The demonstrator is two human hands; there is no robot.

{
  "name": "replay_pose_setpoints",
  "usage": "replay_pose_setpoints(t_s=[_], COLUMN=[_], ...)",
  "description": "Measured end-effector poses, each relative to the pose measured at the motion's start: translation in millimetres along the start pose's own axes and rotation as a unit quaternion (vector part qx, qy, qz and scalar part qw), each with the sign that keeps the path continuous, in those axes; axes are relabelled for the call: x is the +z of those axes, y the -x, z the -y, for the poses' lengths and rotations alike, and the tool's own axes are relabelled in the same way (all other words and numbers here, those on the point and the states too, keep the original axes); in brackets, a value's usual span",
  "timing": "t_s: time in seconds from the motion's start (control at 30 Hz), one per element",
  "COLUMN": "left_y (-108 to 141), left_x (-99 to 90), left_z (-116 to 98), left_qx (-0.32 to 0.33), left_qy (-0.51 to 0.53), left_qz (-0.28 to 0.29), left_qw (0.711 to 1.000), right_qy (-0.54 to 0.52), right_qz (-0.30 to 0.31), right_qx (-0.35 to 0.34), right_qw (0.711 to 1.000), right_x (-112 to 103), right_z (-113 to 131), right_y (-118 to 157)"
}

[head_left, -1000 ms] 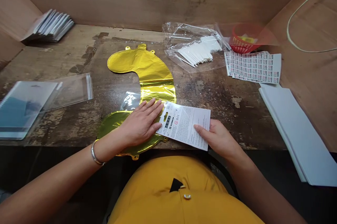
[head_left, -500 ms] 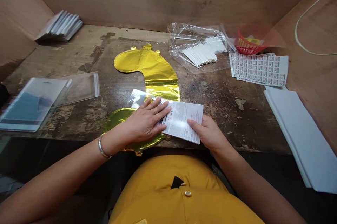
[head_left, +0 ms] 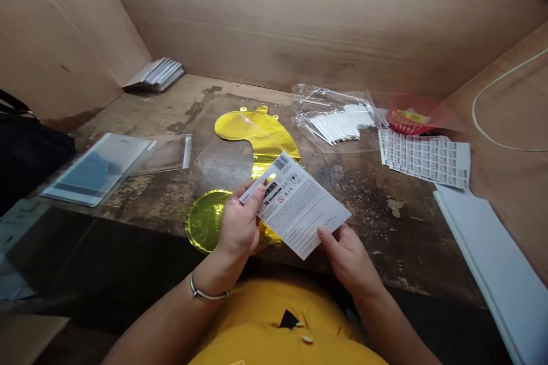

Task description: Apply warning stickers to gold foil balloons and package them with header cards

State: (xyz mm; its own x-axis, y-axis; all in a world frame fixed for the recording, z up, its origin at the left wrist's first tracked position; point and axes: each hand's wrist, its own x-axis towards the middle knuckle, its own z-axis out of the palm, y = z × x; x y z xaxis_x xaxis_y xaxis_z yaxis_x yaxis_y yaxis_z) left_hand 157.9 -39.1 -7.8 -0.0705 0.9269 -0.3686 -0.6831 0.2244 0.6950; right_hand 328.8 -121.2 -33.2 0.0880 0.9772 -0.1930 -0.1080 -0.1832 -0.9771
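A folded white printed card [head_left: 299, 205] with a barcode is tilted in front of me. My left hand [head_left: 245, 217] grips its left edge, thumb on top. The lower right corner is pinched in my right hand [head_left: 342, 248]. Beneath the card lies a gold foil balloon [head_left: 209, 219], flat on the wooden table [head_left: 368, 193]; its middle part is hidden by the card and my left hand. Clear film seems to lie around the balloon's upper part.
Behind are a bag of white sticks [head_left: 342, 123], a red basket [head_left: 400, 123] and sticker sheets [head_left: 428, 156]. White boards [head_left: 483, 239] stand at right. Clear sleeves [head_left: 103, 168] and a stack of folded cards [head_left: 156, 75] are at left.
My left hand has gone from lying flat on the card to gripping its left edge. The card is now raised and turned. The camera view has shifted.
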Motion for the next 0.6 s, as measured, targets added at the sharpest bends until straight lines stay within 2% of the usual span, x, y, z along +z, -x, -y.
replay_pose_setpoints(t_s=[0.07,0.13,0.27,0.33,0.43,0.6], left_y=[-2,3,12,7,-4,-4], left_x=[-4.4,-9.9,-13.9,-11.9,-8.7,-8.8], left_z=[7,16,26,21,12,19], left_qx=[-0.004,-0.015,-0.023,-0.013,-0.001,-0.010], left_qy=[-0.018,-0.057,-0.127,-0.102,-0.042,-0.036], left_qz=[0.018,0.063,0.137,0.123,0.075,0.078], left_qw=[1.000,0.996,0.982,0.987,0.996,0.996], right_qy=[0.012,0.018,0.004,-0.001,-0.001,0.008], right_qz=[0.003,-0.024,-0.075,-0.078,-0.080,-0.107], right_qx=[0.025,0.046,0.054,0.063,0.094,0.089], right_qw=[1.000,0.998,0.996,0.995,0.992,0.990], right_x=[-8,-10,3,11,19,32], right_z=[0,1,9,13,15,8], right_y=[5,7,2,1,3,-3])
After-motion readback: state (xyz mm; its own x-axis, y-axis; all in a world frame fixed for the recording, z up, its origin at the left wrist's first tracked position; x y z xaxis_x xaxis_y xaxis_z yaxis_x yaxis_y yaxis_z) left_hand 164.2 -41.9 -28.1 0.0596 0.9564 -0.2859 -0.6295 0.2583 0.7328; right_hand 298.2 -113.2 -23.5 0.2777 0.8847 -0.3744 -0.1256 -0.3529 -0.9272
